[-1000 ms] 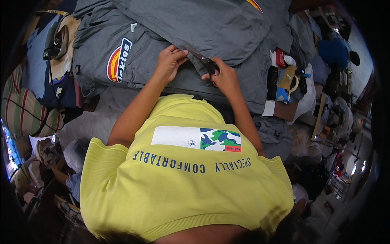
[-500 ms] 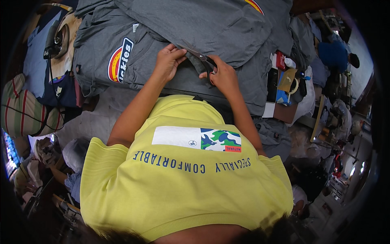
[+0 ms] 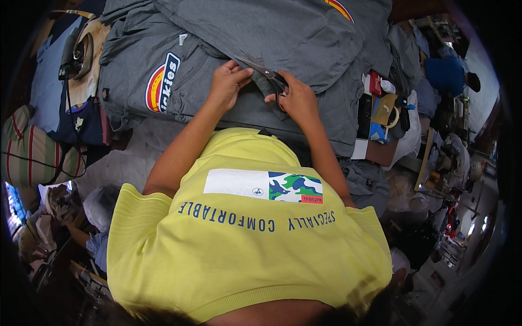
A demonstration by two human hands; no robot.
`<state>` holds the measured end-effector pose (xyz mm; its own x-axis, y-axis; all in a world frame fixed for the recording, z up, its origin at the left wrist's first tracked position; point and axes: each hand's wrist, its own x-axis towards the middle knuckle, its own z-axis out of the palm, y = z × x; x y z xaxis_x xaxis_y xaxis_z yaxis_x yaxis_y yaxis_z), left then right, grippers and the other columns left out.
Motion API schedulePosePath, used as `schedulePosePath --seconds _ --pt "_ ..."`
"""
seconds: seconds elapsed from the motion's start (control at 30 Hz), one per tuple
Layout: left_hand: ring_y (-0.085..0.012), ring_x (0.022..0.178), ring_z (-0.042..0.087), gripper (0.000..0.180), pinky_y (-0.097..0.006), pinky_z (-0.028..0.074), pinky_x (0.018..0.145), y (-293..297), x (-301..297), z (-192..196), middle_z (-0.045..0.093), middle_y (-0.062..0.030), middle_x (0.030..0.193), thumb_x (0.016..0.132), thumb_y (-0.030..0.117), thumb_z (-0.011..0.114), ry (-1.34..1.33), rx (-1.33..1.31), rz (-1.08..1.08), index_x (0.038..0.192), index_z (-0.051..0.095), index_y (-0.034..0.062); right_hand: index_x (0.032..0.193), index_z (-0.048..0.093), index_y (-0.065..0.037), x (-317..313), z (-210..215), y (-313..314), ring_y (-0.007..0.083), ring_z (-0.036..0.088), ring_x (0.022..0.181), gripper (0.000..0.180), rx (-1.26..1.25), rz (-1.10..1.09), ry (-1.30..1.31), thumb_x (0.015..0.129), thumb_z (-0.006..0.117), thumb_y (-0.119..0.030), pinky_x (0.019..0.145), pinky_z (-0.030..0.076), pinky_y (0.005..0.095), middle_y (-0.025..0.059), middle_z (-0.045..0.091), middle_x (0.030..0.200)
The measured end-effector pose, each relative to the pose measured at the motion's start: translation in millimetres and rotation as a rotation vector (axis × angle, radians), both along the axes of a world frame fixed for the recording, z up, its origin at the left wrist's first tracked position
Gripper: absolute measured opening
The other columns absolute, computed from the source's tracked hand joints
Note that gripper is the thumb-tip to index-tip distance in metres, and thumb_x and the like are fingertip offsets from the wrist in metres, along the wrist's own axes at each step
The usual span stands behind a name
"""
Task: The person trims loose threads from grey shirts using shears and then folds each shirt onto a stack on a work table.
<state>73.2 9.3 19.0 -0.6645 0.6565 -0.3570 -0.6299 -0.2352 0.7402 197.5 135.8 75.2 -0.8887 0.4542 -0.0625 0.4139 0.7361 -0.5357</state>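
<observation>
Grey T-shirts lie piled in front of me, one with a red, yellow and blue print. My right hand grips scissors with black handles, fingers through the loops. Their metal blades point up and left over the cloth, toward my other hand. With thumb and fingers pinched together, my left hand holds a grey shirt edge beside the blade tips. A folded strip of that shirt runs between the two hands, under the blades. Any thread at the fingertips is too small to make out.
An iron with a dark cord rests on a board at the far left, above a striped cushion. A tray of small items with a tape roll sits right of the shirts. Another person in blue is at the far right.
The scissors and both hands have shifted very slightly, the blades a little further left over my left fingertips. The holds are the same.
</observation>
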Motion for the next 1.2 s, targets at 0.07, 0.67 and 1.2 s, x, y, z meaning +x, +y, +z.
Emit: schedulePosePath --seconds 0.07,0.67,1.2 --pt "-0.0111 0.080 0.058 0.022 -0.024 0.049 0.072 0.0 0.0 -2.0 0.060 -0.0041 0.089 0.078 0.000 0.058 0.002 0.009 -0.001 0.099 0.053 0.0018 0.105 0.054 -0.008 1.3 -4.3 3.8 0.0282 0.060 0.065 0.046 -0.021 0.015 -0.015 0.064 0.071 -0.018 0.055 0.045 0.0354 0.0139 0.060 0.071" --pt "-0.0116 0.079 0.059 0.023 -0.024 0.049 0.073 -3.6 1.1 -2.7 0.060 -0.0049 0.089 0.076 -0.001 0.058 0.064 -0.007 -0.002 0.098 0.053 0.0005 0.101 0.056 -0.008 -3.6 -7.8 3.3 0.0289 0.061 0.066 0.050 -0.068 0.011 -0.068 0.059 0.075 -0.027 0.056 0.045 0.0361 0.0148 0.061 0.074" --pt "-0.0152 0.087 0.057 0.017 -0.029 0.048 0.079 -2.3 -0.7 -16.0 0.058 -0.0059 0.095 0.082 0.011 0.057 -0.123 -0.063 -0.001 0.097 0.051 0.0050 0.131 0.029 -0.007 179.1 -56.6 124.4 0.0299 0.050 0.106 0.051 -0.361 -0.693 0.333 0.083 0.045 -0.002 0.084 0.044 0.0369 0.0226 0.043 0.122"
